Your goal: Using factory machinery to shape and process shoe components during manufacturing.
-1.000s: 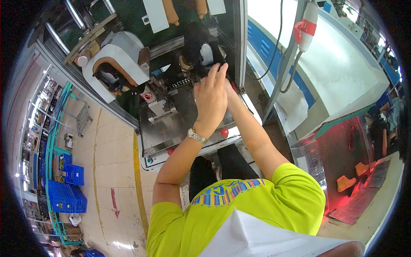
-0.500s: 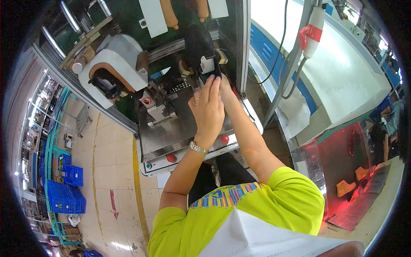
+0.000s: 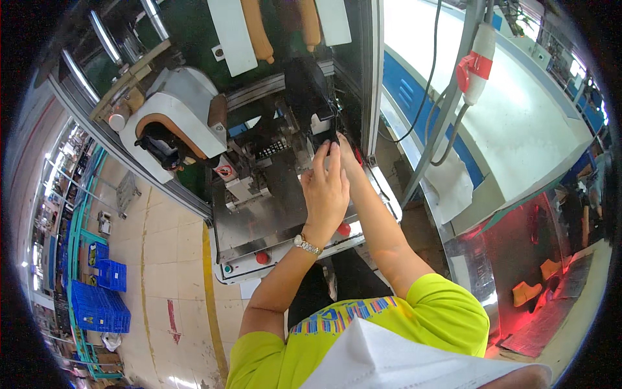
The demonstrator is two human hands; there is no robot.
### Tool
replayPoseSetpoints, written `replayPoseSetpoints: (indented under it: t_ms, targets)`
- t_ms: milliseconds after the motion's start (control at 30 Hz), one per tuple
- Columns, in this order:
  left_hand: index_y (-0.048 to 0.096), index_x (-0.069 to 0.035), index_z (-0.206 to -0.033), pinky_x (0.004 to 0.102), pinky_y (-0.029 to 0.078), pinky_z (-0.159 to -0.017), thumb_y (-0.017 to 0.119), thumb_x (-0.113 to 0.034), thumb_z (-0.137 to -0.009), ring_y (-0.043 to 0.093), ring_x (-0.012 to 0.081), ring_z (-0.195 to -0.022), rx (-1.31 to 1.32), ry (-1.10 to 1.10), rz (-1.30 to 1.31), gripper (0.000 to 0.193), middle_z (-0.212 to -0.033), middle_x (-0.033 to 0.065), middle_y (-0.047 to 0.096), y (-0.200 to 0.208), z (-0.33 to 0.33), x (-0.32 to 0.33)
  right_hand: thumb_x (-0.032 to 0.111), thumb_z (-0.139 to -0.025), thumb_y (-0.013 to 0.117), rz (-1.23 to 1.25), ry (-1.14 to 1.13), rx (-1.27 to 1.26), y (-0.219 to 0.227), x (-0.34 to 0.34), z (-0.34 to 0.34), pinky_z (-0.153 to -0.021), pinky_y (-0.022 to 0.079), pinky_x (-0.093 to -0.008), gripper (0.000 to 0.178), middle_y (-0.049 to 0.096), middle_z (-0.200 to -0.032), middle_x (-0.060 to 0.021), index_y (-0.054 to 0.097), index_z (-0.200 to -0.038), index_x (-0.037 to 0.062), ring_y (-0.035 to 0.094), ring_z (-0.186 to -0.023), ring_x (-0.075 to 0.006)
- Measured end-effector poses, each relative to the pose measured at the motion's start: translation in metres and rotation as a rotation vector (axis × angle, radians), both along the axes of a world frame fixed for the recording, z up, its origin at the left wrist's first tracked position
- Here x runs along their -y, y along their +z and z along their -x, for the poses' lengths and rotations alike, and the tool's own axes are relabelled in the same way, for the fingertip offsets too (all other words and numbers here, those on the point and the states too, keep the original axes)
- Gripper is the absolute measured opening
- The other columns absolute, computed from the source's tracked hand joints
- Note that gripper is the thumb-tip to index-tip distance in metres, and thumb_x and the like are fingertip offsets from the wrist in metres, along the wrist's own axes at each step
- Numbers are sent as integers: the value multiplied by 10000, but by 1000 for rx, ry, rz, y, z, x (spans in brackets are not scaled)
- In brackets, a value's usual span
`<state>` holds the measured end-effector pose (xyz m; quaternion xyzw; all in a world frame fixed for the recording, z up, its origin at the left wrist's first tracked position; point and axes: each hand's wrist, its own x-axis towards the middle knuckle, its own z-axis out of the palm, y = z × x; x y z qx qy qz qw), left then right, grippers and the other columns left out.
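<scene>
A black boot upper (image 3: pixel 308 87), with a white patch of lining (image 3: pixel 320 124) showing at its near end, sits at the machine's right-hand station. My left hand (image 3: pixel 325 194), a metal watch on its wrist, reaches forward with long fingers, their tips curled onto the upper's near edge. Just right of it, my right hand (image 3: pixel 348 154) grips the same edge; the left fingers hide part of it. The thumbs and the underside of the upper are out of sight.
At the left station stands a white housing with a brown curved pad (image 3: pixel 184 126). Red buttons (image 3: pixel 262 257) line the front panel. A metal post (image 3: pixel 447 97) with a red-and-white plug rises on the right, beside a red-lit bay. Blue crates (image 3: pixel 100 305) stand far left.
Both hands have come back a little toward me, and the near end of the black upper has moved with them. The left fingers are more bent. The view has shifted slightly.
</scene>
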<state>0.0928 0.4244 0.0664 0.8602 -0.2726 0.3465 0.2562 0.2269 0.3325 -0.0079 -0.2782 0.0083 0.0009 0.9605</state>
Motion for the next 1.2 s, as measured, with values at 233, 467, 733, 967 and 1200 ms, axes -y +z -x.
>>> replayPoseSetpoints:
  t_ms: [233,467,733,967,1200]
  targets:
    - [352,-40,-1236,331,441,-757,571,-30,-755,552,222,-904,-266,-369,326,529,-1285,147,336,13,22,-22,232,-773,637,668,-568,32,-71,42,22,-722,442,-268,336,584,-918,-71,548,-1021,24,544,-833,-139]
    - [496,-44,-1105,251,465,-660,546,0,-787,580,123,-747,-257,-287,438,325,-1209,104,456,-44,34,-87,169,-580,699,1426,-425,-378,-223,139,151,-884,398,-374,721,496,-1135,-163,399,-1230,83,485,-1043,-330]
    - [522,-36,-1059,242,476,-665,525,14,-776,587,148,-728,-395,-255,538,288,-1140,92,503,-63,63,-89,143,-573,706,1337,-385,-817,-184,110,141,-968,318,-366,842,397,-1253,-158,286,-1303,115,383,-1151,-335]
    - [538,-36,-1024,236,472,-633,519,10,-781,586,145,-696,-373,-168,488,248,-1096,98,525,-67,68,-111,215,-778,571,868,-774,-712,-232,127,139,-886,367,-346,462,502,-1145,-173,434,-1164,2,490,-1032,-299]
    - [553,-29,-957,223,419,-553,515,-25,-817,541,110,-624,-185,13,527,146,-840,61,569,-34,46,-141,420,-875,365,1142,-930,-898,-226,109,146,-731,401,-423,487,596,-878,-212,589,-881,-13,543,-844,-372]
